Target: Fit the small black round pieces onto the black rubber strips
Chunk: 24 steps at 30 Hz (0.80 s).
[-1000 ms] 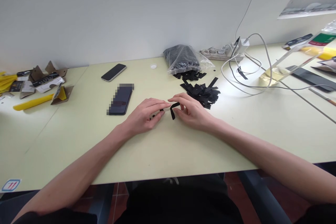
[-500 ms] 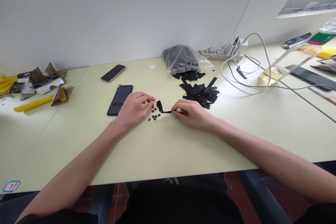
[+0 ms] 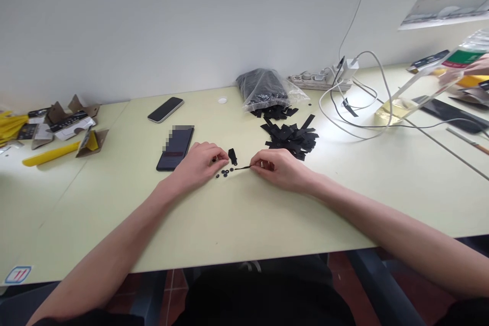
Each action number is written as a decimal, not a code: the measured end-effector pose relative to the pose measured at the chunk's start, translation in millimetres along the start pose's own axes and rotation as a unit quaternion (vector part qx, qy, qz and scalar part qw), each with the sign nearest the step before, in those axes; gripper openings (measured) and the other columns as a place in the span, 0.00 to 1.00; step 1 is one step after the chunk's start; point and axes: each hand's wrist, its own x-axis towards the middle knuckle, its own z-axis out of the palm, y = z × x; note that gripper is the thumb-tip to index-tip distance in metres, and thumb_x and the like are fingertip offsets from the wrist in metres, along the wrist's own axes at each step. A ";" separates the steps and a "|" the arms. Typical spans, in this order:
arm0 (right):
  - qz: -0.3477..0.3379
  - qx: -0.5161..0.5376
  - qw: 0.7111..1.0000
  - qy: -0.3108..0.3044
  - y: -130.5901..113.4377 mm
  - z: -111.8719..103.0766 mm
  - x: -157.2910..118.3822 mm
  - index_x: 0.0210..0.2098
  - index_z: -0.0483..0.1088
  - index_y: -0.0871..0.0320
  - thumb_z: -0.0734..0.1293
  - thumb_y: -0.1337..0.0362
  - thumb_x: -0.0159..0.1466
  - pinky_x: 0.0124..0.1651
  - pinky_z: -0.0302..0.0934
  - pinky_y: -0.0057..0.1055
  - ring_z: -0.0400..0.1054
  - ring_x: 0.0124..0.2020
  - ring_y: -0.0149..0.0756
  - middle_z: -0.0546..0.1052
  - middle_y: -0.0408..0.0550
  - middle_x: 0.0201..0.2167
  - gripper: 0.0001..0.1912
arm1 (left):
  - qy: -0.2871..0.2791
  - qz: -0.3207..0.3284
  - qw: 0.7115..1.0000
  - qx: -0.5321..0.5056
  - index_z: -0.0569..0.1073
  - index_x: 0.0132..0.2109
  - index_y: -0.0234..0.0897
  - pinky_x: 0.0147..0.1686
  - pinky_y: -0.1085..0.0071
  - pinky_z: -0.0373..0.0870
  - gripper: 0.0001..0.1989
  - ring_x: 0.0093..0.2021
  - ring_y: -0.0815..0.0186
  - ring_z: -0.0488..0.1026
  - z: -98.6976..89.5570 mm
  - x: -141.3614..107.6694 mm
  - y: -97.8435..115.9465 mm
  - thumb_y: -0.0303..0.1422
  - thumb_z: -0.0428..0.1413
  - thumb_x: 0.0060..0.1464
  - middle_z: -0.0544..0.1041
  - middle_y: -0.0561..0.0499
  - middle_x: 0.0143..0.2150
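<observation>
Strip (image 3: 243, 167) is pointing leftward from the right hand (image 3: 273, 168) toward small black rings (image 3: 225, 172).
The right fingers are pinching it over the tabletop (image 3: 237, 219), its long axis running sideways; it is looking thin, black and edge-on. The left hand (image 3: 200, 160) is curling beside the rings, thumb and forefinger nearly together; whether they are gripping anything is impossible to tell.

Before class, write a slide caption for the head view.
Right hand pinching a black strip, left hand beside small black discs on a table.

Red "11" on white sticker (image 3: 18, 275)
</observation>
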 end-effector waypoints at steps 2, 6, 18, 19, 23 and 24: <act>-0.003 0.006 1.000 -0.004 -1.5 -1.0 0.6 0.39 0.77 0.57 0.65 0.67 0.68 0.36 0.60 0.30 0.69 0.31 0.32 0.79 0.47 0.33 0.07 | 0.001 0.004 1.000 -0.001 0.77 0.42 0.40 0.51 0.58 0.68 0.14 0.46 0.57 0.75 3.2 0.4 -2.4 0.40 0.49 0.69 0.80 0.47 0.43; 0.024 0.035 0.999 -0.003 -1.5 0.0 2.7 0.38 0.76 0.57 0.65 0.66 0.67 0.32 0.59 0.29 0.66 0.27 0.31 0.77 0.45 0.29 0.07 | 0.006 0.029 1.000 -0.005 0.75 0.43 0.40 0.48 0.60 0.70 0.14 0.45 0.57 0.74 11.9 2.3 -7.1 0.38 0.46 0.70 0.79 0.46 0.43; 0.122 0.127 0.984 0.024 2.8 8.5 11.8 0.34 0.72 0.58 0.64 0.60 0.67 0.26 0.56 0.27 0.62 0.25 0.30 0.71 0.42 0.24 0.09 | 0.101 -0.021 0.991 -0.087 0.69 0.42 0.40 0.42 0.64 0.70 0.13 0.40 0.61 0.74 19.8 6.7 -5.9 0.38 0.43 0.72 0.77 0.49 0.39; 0.131 0.131 0.982 0.023 2.7 8.9 14.5 0.33 0.72 0.58 0.64 0.61 0.66 0.26 0.56 0.27 0.62 0.25 0.30 0.71 0.42 0.24 0.08 | 0.106 -0.037 0.989 -0.097 0.68 0.42 0.41 0.40 0.65 0.69 0.13 0.38 0.62 0.74 17.4 8.6 -3.7 0.39 0.43 0.72 0.76 0.50 0.38; 0.142 0.131 0.981 0.027 -0.6 12.7 23.5 0.32 0.72 0.58 0.64 0.65 0.63 0.27 0.56 0.26 0.64 0.25 0.30 0.74 0.43 0.25 0.06 | 0.106 -0.068 0.981 -0.149 0.70 0.43 0.41 0.33 0.69 0.66 0.13 0.33 0.65 0.72 12.7 20.1 5.6 0.42 0.45 0.71 0.78 0.53 0.36; 0.142 0.129 0.981 0.032 -2.0 13.9 24.0 0.32 0.72 0.58 0.64 0.66 0.63 0.28 0.56 0.26 0.64 0.26 0.30 0.74 0.43 0.26 0.05 | 0.108 -0.074 0.977 -0.166 0.71 0.43 0.41 0.32 0.69 0.66 0.14 0.33 0.66 0.72 13.5 22.4 8.0 0.43 0.47 0.70 0.78 0.53 0.37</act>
